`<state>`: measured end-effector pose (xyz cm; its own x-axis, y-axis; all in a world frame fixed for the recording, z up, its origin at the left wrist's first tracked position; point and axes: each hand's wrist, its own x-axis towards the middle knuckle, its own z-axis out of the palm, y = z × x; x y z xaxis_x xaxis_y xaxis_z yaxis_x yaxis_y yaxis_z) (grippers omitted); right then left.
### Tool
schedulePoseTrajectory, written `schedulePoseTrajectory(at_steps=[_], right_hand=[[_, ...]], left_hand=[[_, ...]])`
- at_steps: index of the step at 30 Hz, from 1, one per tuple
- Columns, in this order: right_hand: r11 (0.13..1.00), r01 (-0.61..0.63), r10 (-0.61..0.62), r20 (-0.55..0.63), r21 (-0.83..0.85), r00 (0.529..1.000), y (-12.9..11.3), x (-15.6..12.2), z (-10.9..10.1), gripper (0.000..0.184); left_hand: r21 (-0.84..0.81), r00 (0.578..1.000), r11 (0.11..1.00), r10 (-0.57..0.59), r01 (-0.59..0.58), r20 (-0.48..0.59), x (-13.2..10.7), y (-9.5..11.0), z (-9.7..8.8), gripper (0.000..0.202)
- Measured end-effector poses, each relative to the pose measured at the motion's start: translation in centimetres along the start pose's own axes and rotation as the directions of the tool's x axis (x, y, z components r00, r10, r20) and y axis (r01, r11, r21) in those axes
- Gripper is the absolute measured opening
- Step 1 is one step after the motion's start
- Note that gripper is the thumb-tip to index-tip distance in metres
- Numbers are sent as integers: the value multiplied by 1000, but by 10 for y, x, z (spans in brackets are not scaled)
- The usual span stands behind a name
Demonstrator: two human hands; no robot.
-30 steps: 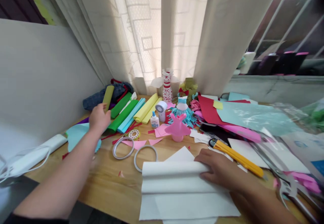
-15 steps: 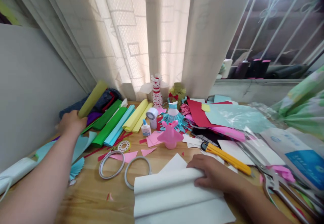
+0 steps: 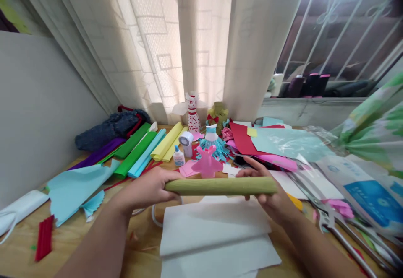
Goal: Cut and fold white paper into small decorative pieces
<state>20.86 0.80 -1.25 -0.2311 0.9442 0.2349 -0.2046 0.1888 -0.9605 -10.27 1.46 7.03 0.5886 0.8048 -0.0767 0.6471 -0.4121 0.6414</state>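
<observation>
An olive-green paper roll [image 3: 220,185] lies level in the air in front of me. My left hand [image 3: 145,190] is closed round its left end. At the other end, my right hand [image 3: 267,194] grips the roll with fingers curled behind it. Below the roll, folded white paper sheets [image 3: 214,236] rest on the wooden table [image 3: 78,240]. Just behind the roll stands a pink paper dress figure [image 3: 206,164].
Rolls of green, blue and yellow crepe paper [image 3: 147,148] lie at the back left, with a glue bottle [image 3: 179,156] beside them. A light blue sheet [image 3: 75,185] and red strips [image 3: 44,238] lie left. Scissors [image 3: 333,223] and loose papers crowd the right. Curtains hang behind.
My left hand carried the olive roll from the far left pile to the middle. My right hand left the white paper and took the roll's right end. The view shifted left.
</observation>
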Motion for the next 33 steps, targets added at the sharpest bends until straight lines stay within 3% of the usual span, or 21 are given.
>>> schedulePoseTrajectory(at_steps=[3,5,8,10,12,26,29,33], right_hand=[[976,-74,120,-226,203,967,1,6,5,42],[967,-100,171,-303,234,938,5,10,7,29],[963,-117,195,-331,242,923,12,14,8,28],[960,-127,211,-343,251,915,16,15,8,33],[956,-130,219,-346,261,912,18,15,8,38],[941,-108,210,-304,321,929,14,15,5,30],[932,-104,220,-314,347,924,11,15,0,29],[924,2,171,-416,383,893,2,17,-19,31]], left_hand=[[-173,988,976,-145,133,-58,7,-11,2,31],[-378,962,909,-242,178,-127,11,-21,7,35],[-614,891,786,-329,74,-314,16,-34,16,36],[-655,829,756,-367,1,-422,19,-41,22,35],[-662,802,749,-384,-19,-458,22,-46,27,33],[-660,815,746,-327,-89,-479,23,-46,36,30],[-657,833,744,-285,-120,-475,21,-40,36,39],[-609,873,780,-187,-147,-450,15,-32,37,61]])
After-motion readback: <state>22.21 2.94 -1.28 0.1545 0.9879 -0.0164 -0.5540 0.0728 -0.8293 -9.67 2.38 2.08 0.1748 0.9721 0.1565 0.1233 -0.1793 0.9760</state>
